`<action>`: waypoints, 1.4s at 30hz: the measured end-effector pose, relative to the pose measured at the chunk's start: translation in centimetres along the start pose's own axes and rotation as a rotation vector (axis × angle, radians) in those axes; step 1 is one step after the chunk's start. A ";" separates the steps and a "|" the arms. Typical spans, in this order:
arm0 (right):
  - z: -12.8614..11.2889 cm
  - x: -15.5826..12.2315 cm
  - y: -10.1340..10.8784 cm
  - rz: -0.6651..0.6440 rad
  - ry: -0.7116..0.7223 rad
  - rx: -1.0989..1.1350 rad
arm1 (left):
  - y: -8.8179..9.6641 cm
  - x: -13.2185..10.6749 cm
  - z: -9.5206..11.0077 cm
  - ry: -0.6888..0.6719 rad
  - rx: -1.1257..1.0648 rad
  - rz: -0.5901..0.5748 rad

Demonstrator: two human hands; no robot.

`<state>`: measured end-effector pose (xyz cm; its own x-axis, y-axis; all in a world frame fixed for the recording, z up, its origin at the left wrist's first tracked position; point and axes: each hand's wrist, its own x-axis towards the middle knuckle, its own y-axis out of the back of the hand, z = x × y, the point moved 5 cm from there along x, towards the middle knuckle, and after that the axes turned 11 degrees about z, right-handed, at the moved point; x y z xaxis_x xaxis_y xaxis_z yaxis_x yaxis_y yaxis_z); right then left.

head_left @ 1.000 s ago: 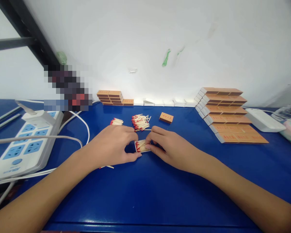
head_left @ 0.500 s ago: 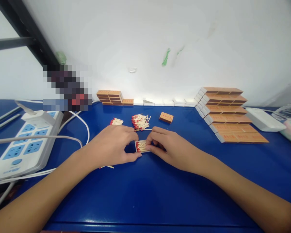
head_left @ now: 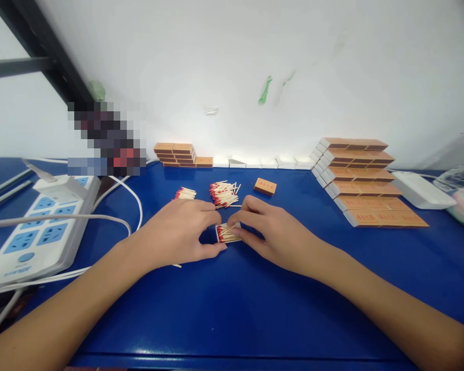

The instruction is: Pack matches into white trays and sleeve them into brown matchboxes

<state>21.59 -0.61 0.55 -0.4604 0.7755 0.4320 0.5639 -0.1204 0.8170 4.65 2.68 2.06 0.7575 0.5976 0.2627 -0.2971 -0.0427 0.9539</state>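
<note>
Left fingers (head_left: pixel 213 251), half spread, are hugging a small white cardboard tray (head_left: pixel 217 235), probably keeping it still; right fingers (head_left: pixel 250 239), nearly together, are touching red-tipped wooden matches (head_left: pixel 226 235) inside, pinch unclear.

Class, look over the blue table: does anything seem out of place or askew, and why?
Yes: a match pokes out near the left hand, away from the heaps; some matches in the tray lie slantwise across others; and one matchbox sits angled, apart from the neat stacks.
</note>
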 end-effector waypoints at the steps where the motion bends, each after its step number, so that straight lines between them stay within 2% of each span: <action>1: 0.0 0.0 -0.1 -0.005 0.004 -0.010 | 0.0 0.0 0.0 -0.003 0.003 0.004; 12: 0.0 0.0 -0.1 -0.018 0.012 -0.098 | 0.0 -0.1 0.1 -0.027 0.013 0.028; 19: 0.0 0.0 -0.2 -0.032 0.012 -0.071 | 0.0 0.0 0.2 -0.041 0.030 0.051; 26: -0.2 0.2 -0.6 0.015 0.064 -0.182 | 0.1 -0.1 0.5 -0.074 0.052 0.065; 33: 0.0 0.1 -0.4 0.010 0.044 -0.134 | 0.2 0.0 0.4 -0.068 0.044 0.061; 37: 0.9 0.3 0.0 0.052 -0.022 -0.080 | 0.2 0.0 0.4 -0.054 0.040 0.046; 42: 3.9 0.7 0.0 0.136 -0.168 -0.131 | 0.0 -0.2 0.3 -0.036 0.020 0.019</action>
<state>23.96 2.37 -0.70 -0.2600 0.8375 0.4806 0.5142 -0.3012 0.8031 4.70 2.32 2.07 0.7724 0.5676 0.2851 -0.2999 -0.0697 0.9514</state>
